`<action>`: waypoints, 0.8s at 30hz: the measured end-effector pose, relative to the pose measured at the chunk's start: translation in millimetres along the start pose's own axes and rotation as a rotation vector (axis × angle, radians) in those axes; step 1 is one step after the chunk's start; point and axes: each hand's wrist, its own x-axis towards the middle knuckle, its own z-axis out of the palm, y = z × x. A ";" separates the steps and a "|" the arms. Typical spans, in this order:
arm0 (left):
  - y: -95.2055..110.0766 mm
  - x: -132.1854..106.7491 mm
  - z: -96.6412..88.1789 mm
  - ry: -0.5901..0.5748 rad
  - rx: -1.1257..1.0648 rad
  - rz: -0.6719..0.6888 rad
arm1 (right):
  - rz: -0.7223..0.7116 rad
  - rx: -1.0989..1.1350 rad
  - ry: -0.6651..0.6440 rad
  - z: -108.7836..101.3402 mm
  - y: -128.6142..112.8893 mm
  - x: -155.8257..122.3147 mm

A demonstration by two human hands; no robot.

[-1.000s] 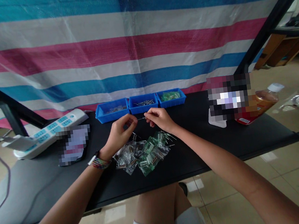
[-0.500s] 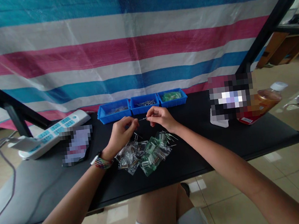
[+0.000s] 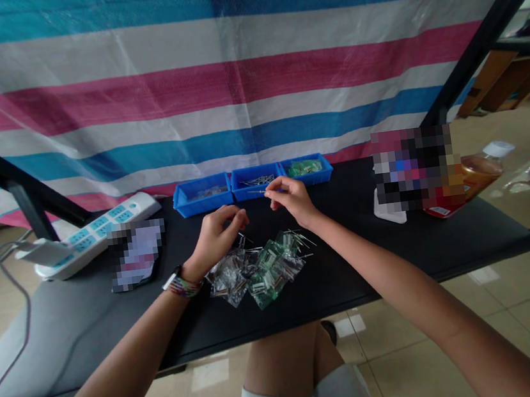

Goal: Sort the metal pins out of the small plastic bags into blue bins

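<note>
A thin metal rod (image 3: 257, 192) is pinched between the thumb and fingertips of my right hand (image 3: 294, 201), its free end pointing left in front of the middle blue bin (image 3: 245, 191). My left hand (image 3: 218, 233) hovers lower and to the left, fingers curled together; whatever they may hold is hidden. Below the hands lie clear plastic packets (image 3: 231, 281) and green packets (image 3: 270, 269) with small metal parts inside. Several loose metal rods (image 3: 303, 239) stick out beside them. Similar rods lie in the middle bin.
A left blue bin (image 3: 179, 202) holds clear packets; a right blue bin (image 3: 324, 174) holds green ones. To the left are a power strip (image 3: 104, 228) and a phone (image 3: 139, 256). On the right stands a drink bottle (image 3: 477, 175). A striped sheet (image 3: 232, 86) hangs behind.
My right hand has moved slightly up and right, drawing the rod away from my left hand. Both hands were at the rod before; my left hand has stayed about where it was.
</note>
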 end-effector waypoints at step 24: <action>2.8 1.3 -1.9 -0.456 0.225 0.294 | -0.081 -0.168 0.285 -17.0 21.3 13.6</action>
